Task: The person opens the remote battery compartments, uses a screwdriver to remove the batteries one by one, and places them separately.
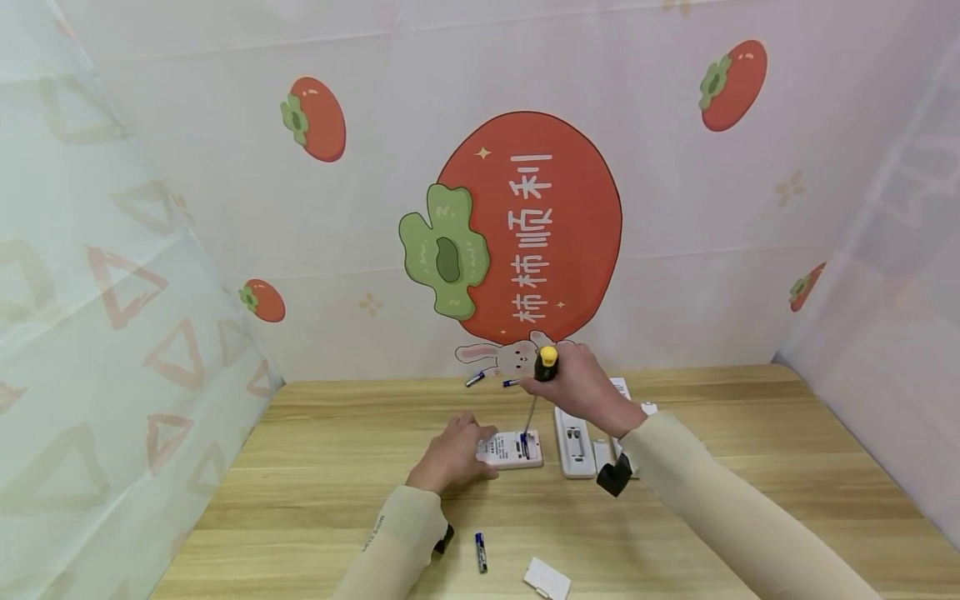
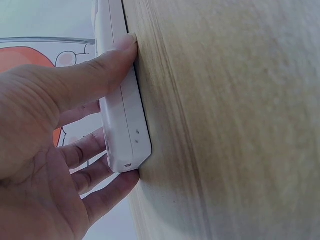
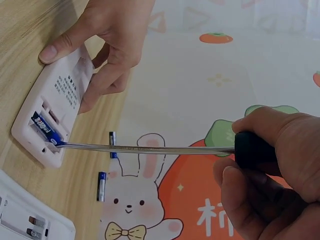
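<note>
A white remote control (image 1: 504,452) lies face down on the table with its battery bay uncovered. My left hand (image 1: 453,454) grips one end of it, thumb along one long side and fingers round the other, as the left wrist view shows. One blue battery (image 3: 46,128) sits tilted in the bay, one end raised. My right hand (image 1: 581,387) holds a screwdriver (image 3: 150,149) by its black handle with a yellow end. The long metal shaft slants down, and its tip meets the lower end of that battery.
Right of the remote lies another white remote (image 1: 575,454) with an open battery bay, beside more white pieces partly hidden by my right arm. Loose batteries lie behind, including one battery (image 1: 475,379), and another battery (image 1: 481,552) in front. A white cover (image 1: 547,578) is near the front edge.
</note>
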Tool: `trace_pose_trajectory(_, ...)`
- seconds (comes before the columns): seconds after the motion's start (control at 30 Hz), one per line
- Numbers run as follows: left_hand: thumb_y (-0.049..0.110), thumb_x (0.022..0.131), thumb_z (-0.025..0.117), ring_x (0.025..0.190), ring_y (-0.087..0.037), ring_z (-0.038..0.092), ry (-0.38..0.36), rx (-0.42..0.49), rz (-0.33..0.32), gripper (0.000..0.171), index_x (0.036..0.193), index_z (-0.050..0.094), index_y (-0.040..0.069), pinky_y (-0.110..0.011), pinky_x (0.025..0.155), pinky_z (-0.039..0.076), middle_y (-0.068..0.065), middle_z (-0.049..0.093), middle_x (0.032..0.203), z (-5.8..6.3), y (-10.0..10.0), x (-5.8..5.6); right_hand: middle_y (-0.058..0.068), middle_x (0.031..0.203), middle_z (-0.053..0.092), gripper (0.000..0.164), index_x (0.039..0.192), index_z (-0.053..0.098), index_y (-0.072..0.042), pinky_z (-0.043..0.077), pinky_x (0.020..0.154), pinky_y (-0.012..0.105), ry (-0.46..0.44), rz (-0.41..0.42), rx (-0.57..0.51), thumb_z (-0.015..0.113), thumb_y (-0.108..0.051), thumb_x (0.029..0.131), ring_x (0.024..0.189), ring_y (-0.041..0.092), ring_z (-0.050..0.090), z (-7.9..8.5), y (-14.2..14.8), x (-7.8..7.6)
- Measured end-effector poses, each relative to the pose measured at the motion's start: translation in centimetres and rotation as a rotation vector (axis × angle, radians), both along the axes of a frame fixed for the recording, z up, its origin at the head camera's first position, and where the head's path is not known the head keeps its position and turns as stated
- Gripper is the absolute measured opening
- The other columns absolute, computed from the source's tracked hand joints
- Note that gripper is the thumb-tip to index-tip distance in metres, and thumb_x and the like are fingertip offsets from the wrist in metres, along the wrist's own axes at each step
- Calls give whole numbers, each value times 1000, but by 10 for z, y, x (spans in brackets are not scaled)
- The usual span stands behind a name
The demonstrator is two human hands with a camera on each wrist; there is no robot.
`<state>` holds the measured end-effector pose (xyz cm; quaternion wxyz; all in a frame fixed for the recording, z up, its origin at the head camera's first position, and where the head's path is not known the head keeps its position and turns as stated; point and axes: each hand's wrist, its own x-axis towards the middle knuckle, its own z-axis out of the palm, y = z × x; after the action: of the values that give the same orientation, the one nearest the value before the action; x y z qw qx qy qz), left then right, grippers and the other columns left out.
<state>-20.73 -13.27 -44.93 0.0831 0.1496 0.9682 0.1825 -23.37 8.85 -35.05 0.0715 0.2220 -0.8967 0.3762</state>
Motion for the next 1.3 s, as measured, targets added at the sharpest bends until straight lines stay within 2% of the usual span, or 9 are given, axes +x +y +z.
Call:
trace_pose_trajectory(0.23,31,79,89,109,-26,50,1,-3,-2,64,136,66,13,-52,89,50,-8,55,120,0,0,0,0,61,52,29,100,60,-7,44,54,31,12,-33,7,81,-21,86,54,14,53,0,-2,0)
trace_pose_trajectory(0.53,31,79,89,108,-26,49,6,-5,-3,63,135,67,13,-51,88,50,-8,55,120,-1,0,0,1,67,56,31,105,59,-10,48,58,32,8,-50,0,80,-23,87,58,15,57,-1,-2,-5)
trace_pose_trajectory(1.0,29,78,89,110,-27,48,-2,6,-2,64,135,66,12,-51,88,49,-10,55,123,0,0,0,5,73,62,41,118,57,-5,55,57,32,-97,-53,-55,81,-21,88,56,16,65,0,2,-14)
trace_pose_trajectory(1.07,29,78,89,111,-28,48,-2,5,-5,64,135,66,12,-52,89,49,-10,55,123,0,0,0,6,74,62,40,117,58,-5,56,57,32,-115,-60,-57,81,-22,88,55,15,65,0,2,-15)
trace_pose_trajectory(1.3,29,78,89,110,-28,48,-5,8,-7,64,135,66,12,-52,87,49,-10,55,124,0,0,0,8,75,63,31,97,57,-7,56,57,32,-165,-95,-62,82,-24,87,56,16,66,0,3,-19)
